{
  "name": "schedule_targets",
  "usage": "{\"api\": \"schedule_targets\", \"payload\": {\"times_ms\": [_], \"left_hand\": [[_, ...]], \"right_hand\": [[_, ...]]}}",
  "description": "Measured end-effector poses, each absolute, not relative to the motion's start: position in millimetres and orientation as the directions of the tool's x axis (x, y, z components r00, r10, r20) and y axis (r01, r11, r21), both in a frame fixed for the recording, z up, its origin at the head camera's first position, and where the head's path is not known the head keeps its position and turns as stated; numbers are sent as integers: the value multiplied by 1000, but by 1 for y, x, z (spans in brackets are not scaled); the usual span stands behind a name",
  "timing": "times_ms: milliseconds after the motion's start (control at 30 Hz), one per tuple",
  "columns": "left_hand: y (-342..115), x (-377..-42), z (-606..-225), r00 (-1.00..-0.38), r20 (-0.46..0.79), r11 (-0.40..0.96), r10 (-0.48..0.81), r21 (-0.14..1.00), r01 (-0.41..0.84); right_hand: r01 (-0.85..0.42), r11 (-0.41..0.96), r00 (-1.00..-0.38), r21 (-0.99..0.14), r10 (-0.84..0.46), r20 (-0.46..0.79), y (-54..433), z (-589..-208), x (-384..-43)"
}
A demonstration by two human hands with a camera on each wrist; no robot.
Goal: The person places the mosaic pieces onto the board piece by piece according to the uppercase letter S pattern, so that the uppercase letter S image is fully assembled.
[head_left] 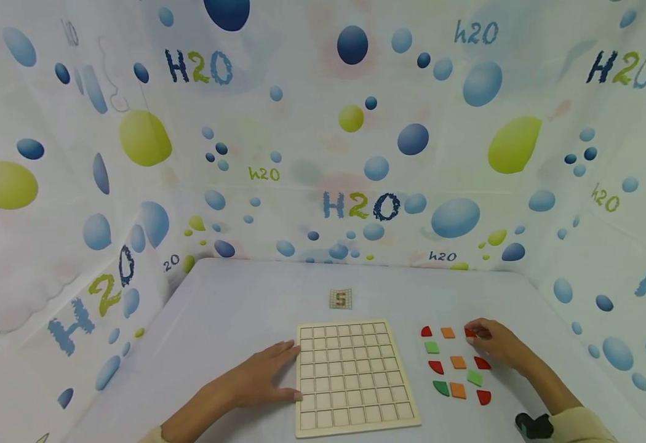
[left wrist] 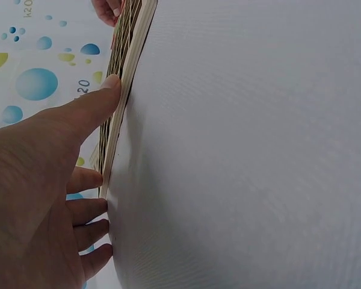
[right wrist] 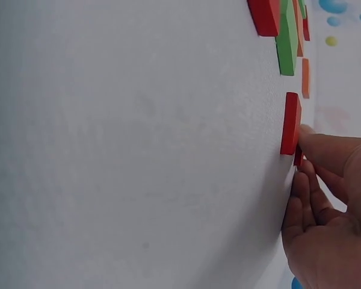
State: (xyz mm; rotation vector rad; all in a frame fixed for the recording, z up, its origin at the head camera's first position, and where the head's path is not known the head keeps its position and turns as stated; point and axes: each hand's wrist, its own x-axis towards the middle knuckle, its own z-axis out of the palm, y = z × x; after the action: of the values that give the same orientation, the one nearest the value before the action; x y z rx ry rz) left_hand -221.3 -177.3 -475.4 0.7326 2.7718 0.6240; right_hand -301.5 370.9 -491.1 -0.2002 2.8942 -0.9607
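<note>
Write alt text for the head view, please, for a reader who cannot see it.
A person's left hand touches the left edge of a wooden grid board on a white table, while the right hand pinches a red piece beside other red, orange and green pieces. Behind are a small patterned card and a backdrop lettered H2O.

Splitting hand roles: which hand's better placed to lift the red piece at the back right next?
Right, most likely: the right hand has its fingers at that red piece. The left hand touches the left edge of the board, which lies between it and the red piece.
</note>
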Motion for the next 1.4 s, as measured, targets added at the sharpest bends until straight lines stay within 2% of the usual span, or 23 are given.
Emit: {"api": "schedule_targets", "payload": {"times_ms": [333,733,1200,1400], "left_hand": [[-178,-220,-476,-856,-85,785,510,452,423],[-180,-222,-479,-860,-83,791,504,445,420],[-182,-222,-479,-859,-85,792,504,443,421],[-181,-223,-479,-857,-99,797,506,435,420]], "right_hand": [[-114,825,-989,-554,-149,-19,367,-488,-303],[-128,809,-986,-574,-169,-17,350,-479,-310],[-282,731,-948,-621,-311,63,262,-469,-316],[-327,715,-933,-617,-348,91,216,-471,-308]]}}
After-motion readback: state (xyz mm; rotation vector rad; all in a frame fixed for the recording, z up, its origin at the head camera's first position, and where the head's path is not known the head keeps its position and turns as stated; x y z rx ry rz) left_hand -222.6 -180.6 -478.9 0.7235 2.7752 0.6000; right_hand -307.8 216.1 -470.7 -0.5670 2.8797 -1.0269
